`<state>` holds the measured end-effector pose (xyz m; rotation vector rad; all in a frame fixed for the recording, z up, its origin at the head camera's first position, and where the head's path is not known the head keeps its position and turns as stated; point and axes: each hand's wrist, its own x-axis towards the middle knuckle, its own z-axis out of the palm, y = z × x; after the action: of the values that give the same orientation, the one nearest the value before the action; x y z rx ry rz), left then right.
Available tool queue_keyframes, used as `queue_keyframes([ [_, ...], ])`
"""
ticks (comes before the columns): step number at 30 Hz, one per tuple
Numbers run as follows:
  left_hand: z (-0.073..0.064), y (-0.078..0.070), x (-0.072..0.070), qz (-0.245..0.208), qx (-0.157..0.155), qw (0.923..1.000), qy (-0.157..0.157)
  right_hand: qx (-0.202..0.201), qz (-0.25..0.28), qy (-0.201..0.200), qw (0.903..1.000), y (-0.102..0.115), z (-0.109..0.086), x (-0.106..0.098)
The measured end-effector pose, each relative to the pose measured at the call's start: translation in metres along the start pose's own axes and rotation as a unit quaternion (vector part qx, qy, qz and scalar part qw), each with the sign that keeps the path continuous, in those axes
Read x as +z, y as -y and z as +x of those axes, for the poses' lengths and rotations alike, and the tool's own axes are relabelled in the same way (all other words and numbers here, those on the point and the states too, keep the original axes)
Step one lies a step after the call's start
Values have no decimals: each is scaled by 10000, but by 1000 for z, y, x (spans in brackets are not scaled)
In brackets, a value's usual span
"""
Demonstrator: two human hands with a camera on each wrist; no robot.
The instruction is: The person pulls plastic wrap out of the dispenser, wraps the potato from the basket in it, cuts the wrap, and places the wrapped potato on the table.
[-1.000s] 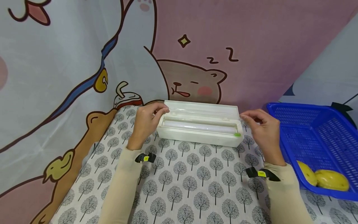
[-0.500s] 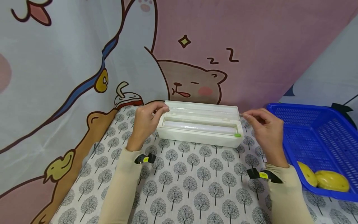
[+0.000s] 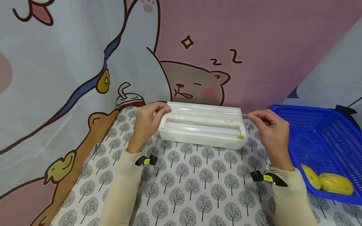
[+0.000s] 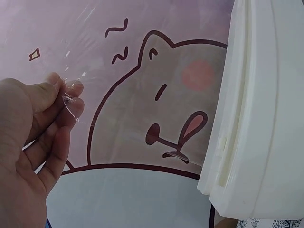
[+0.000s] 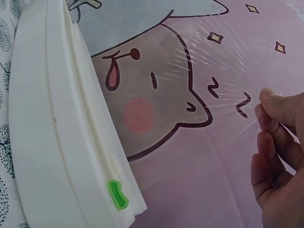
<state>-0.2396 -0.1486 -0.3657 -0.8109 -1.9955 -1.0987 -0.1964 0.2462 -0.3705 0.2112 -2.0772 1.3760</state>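
While left hand [image 3: 148, 124] and right hand [image 3: 272, 135] pinch it, film [image 5: 230, 66] stretches between.

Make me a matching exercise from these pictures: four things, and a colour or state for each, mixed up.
1. plastic film
2. slider
3. box
4. basket

A. blue, with holes in its sides
B. white and open
C. pinched by the left hand and the right hand
D. small and green

Right pairs: 1-C, 2-D, 3-B, 4-A.
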Motion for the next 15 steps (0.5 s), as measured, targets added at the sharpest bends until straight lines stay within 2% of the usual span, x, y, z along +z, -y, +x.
queue_keyframes([
  [9,2,-1,1,-208,-65,9997,-126,2,23,-89,10000,6,1,-2],
  [15,2,-2,0,-180,-132,9995,-223,-41,-32,-87,9999,8,1,0],
])
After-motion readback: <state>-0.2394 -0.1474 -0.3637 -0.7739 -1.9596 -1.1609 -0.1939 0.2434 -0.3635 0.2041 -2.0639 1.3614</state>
